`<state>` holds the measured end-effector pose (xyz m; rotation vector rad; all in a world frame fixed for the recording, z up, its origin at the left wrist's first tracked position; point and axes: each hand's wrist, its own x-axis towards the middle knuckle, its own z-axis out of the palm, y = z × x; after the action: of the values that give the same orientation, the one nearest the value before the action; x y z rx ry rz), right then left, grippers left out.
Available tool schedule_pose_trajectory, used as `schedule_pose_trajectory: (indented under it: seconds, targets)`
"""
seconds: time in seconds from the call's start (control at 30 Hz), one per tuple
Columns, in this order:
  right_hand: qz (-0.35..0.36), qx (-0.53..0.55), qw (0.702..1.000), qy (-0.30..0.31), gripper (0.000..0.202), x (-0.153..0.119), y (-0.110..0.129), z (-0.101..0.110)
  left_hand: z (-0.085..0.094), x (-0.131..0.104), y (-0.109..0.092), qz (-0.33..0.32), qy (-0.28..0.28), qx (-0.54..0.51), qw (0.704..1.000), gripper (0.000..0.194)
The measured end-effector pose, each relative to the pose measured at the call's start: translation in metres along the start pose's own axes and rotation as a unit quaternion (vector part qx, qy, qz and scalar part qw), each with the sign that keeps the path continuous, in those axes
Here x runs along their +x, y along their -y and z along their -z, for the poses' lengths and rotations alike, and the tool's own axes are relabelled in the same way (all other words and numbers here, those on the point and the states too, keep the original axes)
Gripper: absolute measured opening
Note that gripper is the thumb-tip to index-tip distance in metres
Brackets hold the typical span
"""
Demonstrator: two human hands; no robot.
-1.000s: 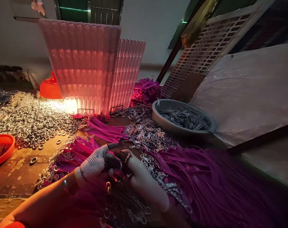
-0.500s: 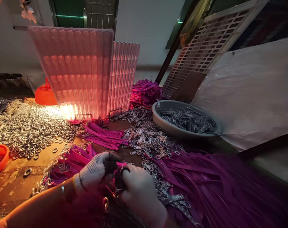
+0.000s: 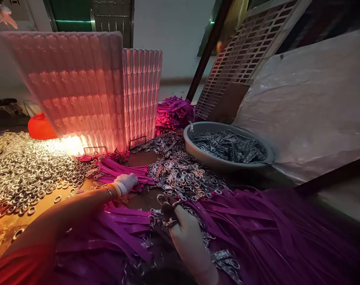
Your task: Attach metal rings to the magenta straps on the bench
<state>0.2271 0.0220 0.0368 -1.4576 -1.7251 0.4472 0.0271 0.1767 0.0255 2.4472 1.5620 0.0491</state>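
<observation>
My left hand [image 3: 125,184], in a white dotted glove, is stretched forward over a bundle of purple straps [image 3: 113,165] with metal fittings at the ends. Its fingertips are hidden, so I cannot tell whether they grip a strap. Closer to me my right hand [image 3: 188,233], in a pale glove with dark fingertips, is closed on several metal clasps [image 3: 158,212]. A metal ring stands up above its fingers. More purple straps [image 3: 129,221] lie left of the right hand. A heap of metal clasps [image 3: 182,174] lies just beyond it.
A grey basin [image 3: 202,156] full of metal pieces stands at the right rear. Loose rings [image 3: 22,170] are heaped at the left, by an orange bowl-shaped object [image 3: 41,126]. Lit plastic trays [image 3: 81,91] stand upright behind. Long purple straps [image 3: 257,221] spread across the right.
My hands were together at the front; the left has moved forward to the far strap bundle. The right stays near the front with clasps in its fingers. The view has shifted right.
</observation>
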Motion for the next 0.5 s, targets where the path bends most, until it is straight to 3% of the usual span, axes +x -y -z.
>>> schedule_pose_trajectory:
  seconds: [0.13,0.27,0.33,0.4,0.43,0.5]
  targets:
    - [0.002,-0.001,1.0,0.017,0.031,0.004,-0.004,0.001,0.003,-0.004,0.009,0.019,0.014,-0.02,1.0,0.017]
    - [0.048,0.009,0.998,0.048,0.039,0.016,0.008,-0.004,0.026,-0.042,0.003,0.01,0.023,-0.126,0.992,0.023]
    - [0.066,-0.01,0.995,0.076,0.036,0.021,0.02,-0.009,0.035,-0.07,-0.008,0.027,0.046,-0.299,0.953,0.028]
    - [0.073,-0.068,0.989,0.11,0.031,0.023,0.033,-0.015,0.041,-0.098,-0.021,0.06,0.065,-0.477,0.875,0.031]
    - [0.077,-0.106,0.984,0.124,0.029,0.024,0.039,-0.018,0.042,-0.11,-0.027,0.074,0.069,-0.533,0.84,0.032]
    - [0.087,-0.18,0.969,0.144,0.026,0.023,0.051,-0.021,0.044,-0.127,-0.036,0.084,0.073,-0.576,0.81,0.035]
